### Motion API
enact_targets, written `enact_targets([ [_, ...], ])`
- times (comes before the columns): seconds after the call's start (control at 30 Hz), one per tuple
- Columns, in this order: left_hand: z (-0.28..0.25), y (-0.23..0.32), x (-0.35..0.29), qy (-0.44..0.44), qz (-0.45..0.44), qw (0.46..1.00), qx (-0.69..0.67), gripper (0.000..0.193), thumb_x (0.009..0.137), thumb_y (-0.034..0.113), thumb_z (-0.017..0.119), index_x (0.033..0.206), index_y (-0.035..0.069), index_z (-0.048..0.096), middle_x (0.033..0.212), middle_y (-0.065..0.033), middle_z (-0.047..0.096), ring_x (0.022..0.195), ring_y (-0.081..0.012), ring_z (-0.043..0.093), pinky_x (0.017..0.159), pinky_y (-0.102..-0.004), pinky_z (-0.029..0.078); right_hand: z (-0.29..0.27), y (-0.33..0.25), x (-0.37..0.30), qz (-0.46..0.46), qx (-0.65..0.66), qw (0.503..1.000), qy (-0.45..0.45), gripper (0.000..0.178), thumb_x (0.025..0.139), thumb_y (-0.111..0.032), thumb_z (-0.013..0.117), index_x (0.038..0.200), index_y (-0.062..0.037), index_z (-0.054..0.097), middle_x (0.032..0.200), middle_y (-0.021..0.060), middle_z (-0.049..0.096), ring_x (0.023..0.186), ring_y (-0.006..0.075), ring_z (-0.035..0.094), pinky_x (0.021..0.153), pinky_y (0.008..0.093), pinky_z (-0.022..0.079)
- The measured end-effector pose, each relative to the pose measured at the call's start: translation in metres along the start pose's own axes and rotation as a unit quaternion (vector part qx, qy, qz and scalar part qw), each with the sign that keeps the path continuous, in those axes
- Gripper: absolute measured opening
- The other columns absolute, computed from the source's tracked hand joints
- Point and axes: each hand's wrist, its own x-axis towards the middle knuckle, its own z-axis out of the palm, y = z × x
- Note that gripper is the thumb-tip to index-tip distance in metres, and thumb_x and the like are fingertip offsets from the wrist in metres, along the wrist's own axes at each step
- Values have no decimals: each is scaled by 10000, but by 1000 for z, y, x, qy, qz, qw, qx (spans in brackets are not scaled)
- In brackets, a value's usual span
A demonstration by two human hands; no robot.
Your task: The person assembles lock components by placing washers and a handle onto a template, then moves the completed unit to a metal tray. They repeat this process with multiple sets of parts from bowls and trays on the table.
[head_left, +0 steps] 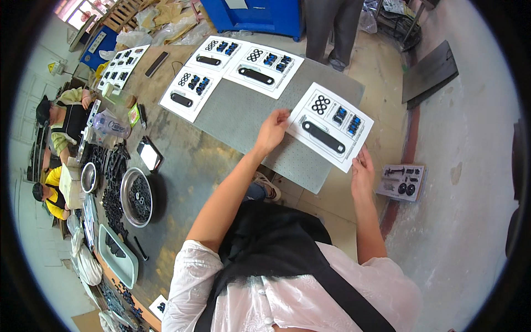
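Note:
A white card (332,113) is held up in front of me, slightly right of the middle. On it show a long black bar-shaped part with a hole, a cluster of black rings and two groups of blue-and-black pieces. My left hand (271,134) pinches its left edge, and my right hand (363,172) grips the lower right corner. Beneath and beyond it, a grey perforated sheet (238,128) lies on the table end. Similar cards rest there: one on the right (276,87), one at the near left (193,113), one behind (224,66).
At left stand a steel bowl (123,205) of black rings, a smaller bowl (89,177), a pale tray (133,271) and a phone (149,154). Two people work along the far left. Someone in grey trousers (332,27) stands beyond the table; a printed box (401,182) leans by the right wall.

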Motion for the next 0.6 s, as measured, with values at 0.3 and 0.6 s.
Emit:
enact_targets([
  [0.3, -2, 19, 31, -69, 68, 989, 114, 465, 952, 74, 594, 1406, 27, 509, 1408, -157, 516, 1296, -262, 509, 1091, -342, 413, 27, 7, 35, -28, 60, 996, 53, 536, 965, 108, 452, 1492, 29, 399, 1472, 141, 505, 1314, 198, 513, 1081, 316, 429],
  [0.6, 9, 27, 15, -88, 203, 921, 321, 525, 889, 38, 562, 1397, -26, 447, 1459, -218, 406, 1363, -396, 422, 1147, -436, 386, 41, 2, 65, -42, 50, 992, 105, 510, 978, 90, 453, 1482, 26, 413, 1431, 150, 548, 1272, 207, 566, 1011, 316, 508],
])
